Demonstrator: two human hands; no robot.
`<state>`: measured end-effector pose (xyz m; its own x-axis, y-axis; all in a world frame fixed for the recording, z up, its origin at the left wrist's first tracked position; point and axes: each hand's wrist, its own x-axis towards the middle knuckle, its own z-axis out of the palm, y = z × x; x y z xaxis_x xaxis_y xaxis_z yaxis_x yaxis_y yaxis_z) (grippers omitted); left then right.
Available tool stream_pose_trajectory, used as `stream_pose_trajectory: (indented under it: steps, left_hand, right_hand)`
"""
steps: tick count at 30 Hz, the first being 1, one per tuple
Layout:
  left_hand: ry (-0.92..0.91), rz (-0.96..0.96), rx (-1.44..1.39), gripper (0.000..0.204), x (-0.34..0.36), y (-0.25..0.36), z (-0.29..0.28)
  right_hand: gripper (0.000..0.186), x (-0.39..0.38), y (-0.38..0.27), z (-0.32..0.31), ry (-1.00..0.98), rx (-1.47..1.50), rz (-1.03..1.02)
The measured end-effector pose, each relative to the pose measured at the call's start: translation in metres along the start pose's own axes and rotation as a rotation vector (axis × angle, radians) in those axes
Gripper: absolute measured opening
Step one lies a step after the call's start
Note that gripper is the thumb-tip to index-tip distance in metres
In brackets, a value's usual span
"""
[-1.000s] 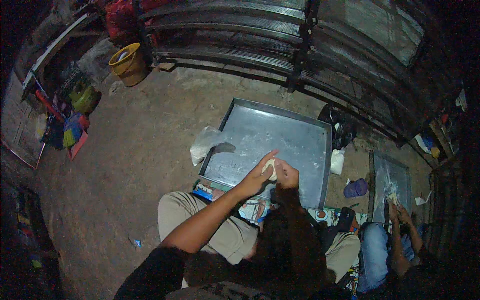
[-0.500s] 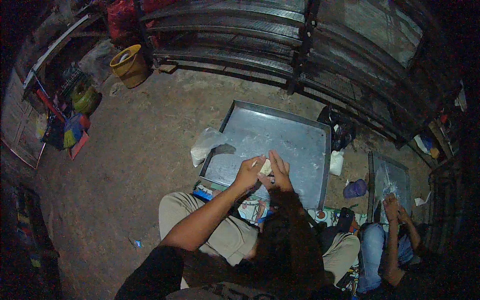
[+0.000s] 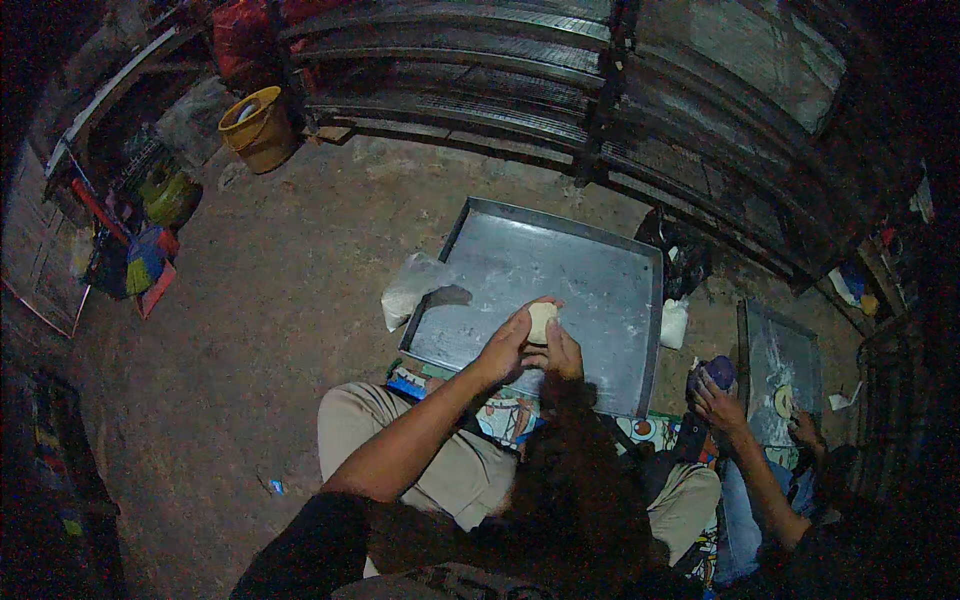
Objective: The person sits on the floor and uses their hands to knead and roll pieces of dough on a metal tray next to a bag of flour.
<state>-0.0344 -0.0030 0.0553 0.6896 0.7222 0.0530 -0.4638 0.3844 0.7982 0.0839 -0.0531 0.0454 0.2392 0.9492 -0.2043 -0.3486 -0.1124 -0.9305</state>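
A pale, rounded piece of dough (image 3: 542,324) is held up between my two hands, above the near part of a large metal tray (image 3: 590,265) dusted with white smears. My left hand (image 3: 503,354) grips the dough from its left side, fingers curled round it. On the other side, my right hand (image 3: 563,356) is closed on it too, with some fingers bent under it and partly hidden. A clear plastic bag of white stuff (image 3: 408,290) leans against the tray's left edge.
A co-worker's hand (image 3: 718,402) touches a purple container (image 3: 716,374) at right. Beyond it lies a second metal tray (image 3: 775,345) with a pale round piece (image 3: 783,401). A white bag (image 3: 674,325) sits between the trays. Farther off stand a yellow bucket (image 3: 262,135) and dark racks (image 3: 450,105).
My hands have turned the dough, and more of its pale face shows. A co-worker's hand has moved left from the second tray to the purple container, uncovering a pale round piece.
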Motion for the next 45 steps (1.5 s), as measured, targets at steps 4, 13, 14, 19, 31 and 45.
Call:
stream_pose_trajectory:
  steps: [4,13,14,19,31,45]
  left_hand:
    - [-0.021,0.103,0.563,0.050,0.004,-0.009,-0.005]
    - [0.005,0.124,0.490,0.046,-0.004,0.004,0.018]
    - [0.002,0.077,0.439,0.043,-0.005,0.008,0.022]
    - [0.018,0.085,0.324,0.043,0.003,-0.004,0.007]
    - [0.161,-0.008,0.185,0.046,-0.006,0.021,0.012]
    - [0.448,0.044,0.202,0.045,-0.003,0.008,0.003]
  right_hand:
    - [0.046,-0.004,-0.027,-0.009,0.032,0.048,0.077]
    - [0.046,-0.003,-0.021,-0.015,0.223,-0.550,-0.249]
    - [0.045,-0.001,-0.017,-0.016,0.233,-0.694,-0.362]
    - [0.050,-0.001,0.000,-0.014,0.095,-0.671,-0.470]
    - [0.045,-0.005,-0.006,-0.004,-0.292,0.400,0.197]
    - [0.041,-0.019,-0.007,0.012,-0.261,-0.079,0.242]
